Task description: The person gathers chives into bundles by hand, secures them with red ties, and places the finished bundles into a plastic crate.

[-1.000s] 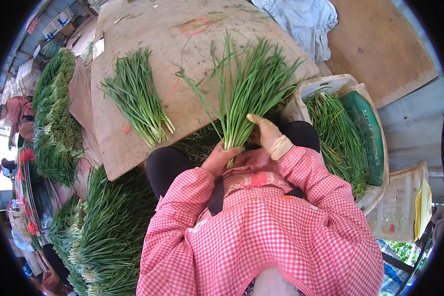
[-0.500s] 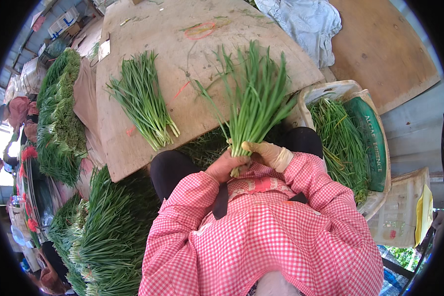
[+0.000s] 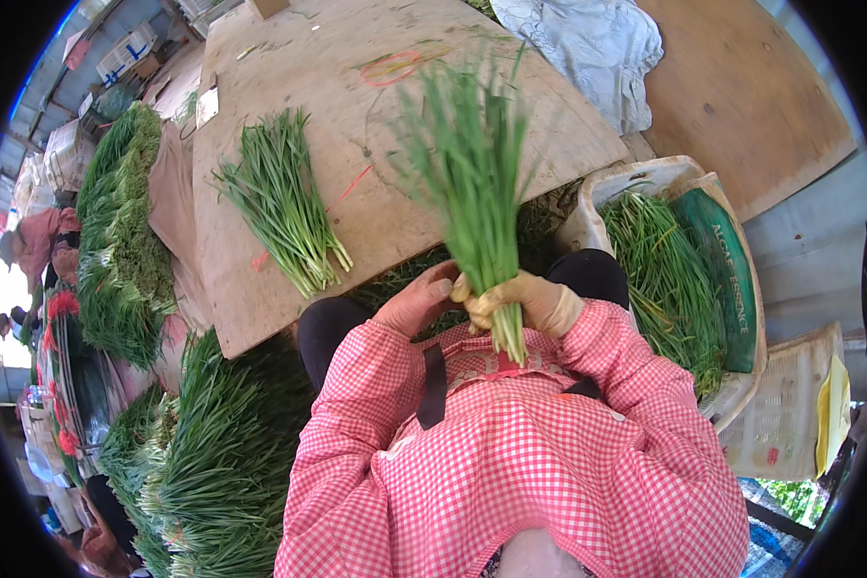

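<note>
A bunch of garlic chives (image 3: 482,207) stands upright before my chest, its leaves fanned upward and blurred, its pale stem ends pointing down. Wrapped round the lower stems is my right hand (image 3: 522,301), in a yellowish glove. My bare left hand (image 3: 417,301) is just left of the stems, fingers loosely apart, with nothing visible in it; part of its fingertips is hard to make out near the glove. Another bunch of chives (image 3: 284,197) lies on the wooden board (image 3: 366,226) to the left, stem ends toward me.
At my right stands a white crate (image 3: 595,207) of loose chives with a green sack (image 3: 722,279) inside. Big heaps of chives (image 3: 231,462) lie at my left. A pink band (image 3: 390,67) and a pale cloth (image 3: 588,58) rest at the board's far side. A person (image 3: 43,241) is at far left.
My left hand has let go of the stems and shifted slightly left. My right hand now grips the bunch, which has turned more upright.
</note>
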A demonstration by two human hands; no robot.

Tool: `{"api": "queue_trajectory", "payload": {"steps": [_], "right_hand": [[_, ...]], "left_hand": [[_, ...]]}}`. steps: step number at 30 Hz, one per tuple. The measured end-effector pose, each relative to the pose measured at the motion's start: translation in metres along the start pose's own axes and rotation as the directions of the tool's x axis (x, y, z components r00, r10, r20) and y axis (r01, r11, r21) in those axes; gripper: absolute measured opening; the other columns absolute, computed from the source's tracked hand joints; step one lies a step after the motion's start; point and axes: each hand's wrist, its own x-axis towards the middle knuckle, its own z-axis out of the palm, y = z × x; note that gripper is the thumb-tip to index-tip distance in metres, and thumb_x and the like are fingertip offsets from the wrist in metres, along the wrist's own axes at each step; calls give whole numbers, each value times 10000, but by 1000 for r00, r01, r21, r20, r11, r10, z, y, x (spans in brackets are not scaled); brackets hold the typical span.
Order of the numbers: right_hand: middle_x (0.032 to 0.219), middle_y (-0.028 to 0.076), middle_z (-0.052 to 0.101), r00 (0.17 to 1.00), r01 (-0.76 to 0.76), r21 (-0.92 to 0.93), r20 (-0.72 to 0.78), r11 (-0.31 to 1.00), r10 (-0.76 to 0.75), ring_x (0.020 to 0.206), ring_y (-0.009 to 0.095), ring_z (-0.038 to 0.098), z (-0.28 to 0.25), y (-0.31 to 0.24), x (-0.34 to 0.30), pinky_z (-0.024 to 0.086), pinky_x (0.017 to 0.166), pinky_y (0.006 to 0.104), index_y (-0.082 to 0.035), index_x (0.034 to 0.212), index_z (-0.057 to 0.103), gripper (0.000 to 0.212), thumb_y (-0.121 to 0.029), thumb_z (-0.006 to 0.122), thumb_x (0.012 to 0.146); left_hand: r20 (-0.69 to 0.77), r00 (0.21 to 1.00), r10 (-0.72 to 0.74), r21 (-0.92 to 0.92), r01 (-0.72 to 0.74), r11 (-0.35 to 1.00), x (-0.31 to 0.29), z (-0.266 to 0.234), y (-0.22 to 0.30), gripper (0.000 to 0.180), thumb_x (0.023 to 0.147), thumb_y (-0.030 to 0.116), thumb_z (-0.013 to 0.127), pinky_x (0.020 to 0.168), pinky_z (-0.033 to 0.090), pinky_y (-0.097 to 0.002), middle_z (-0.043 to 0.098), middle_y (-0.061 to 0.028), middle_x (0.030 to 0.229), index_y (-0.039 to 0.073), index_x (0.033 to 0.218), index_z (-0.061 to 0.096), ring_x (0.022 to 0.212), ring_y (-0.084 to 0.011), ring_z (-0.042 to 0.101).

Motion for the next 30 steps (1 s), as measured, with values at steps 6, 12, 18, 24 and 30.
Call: {"api": "queue_trajectory", "payload": {"steps": [6,12,18,24,30], "right_hand": [[711,25,519,980,-184,142,102,973,171,620,126,467,13,22,13,408,609,254,21,950,568,320,-235,602,761],[634,-6,491,967,-235,30,110,971,231,544,95,435,1,37,8,373,526,198,-6,892,576,375,-375,582,825],[658,0,538,858,-489,-358,-359,795,366,539,106,499,-66,33,8,404,473,241,-66,916,604,284,-338,539,871],[840,13,574,726,473,265,-658,840,-201,764,139,545,-69,33,3,450,713,274,-61,1013,574,521,-544,478,844],[833,46,603,865,339,179,-445,924,-231,734,143,578,-16,34,48,472,677,268,-8,1007,569,596,-560,383,880]], "left_hand": [[-145,956,254,-389,-291,874,19,24,15,725,743,415,638,917,414,-387,573,-124,1014,24,1287,358,922,-234,560],[-311,874,373,-321,-466,824,23,7,41,547,755,184,630,833,459,-400,552,-57,807,31,1224,394,742,-189,562],[-396,745,537,-206,-642,738,15,-8,67,425,818,123,569,783,438,-367,521,-31,786,33,1199,405,749,-163,540],[-565,595,572,-144,-754,641,17,-9,55,390,835,125,554,863,436,-388,549,-52,836,75,1196,414,803,-185,556],[-652,617,440,-193,-697,691,23,1,29,382,818,69,540,732,507,-392,561,-76,823,81,1180,417,753,-216,577]]}}
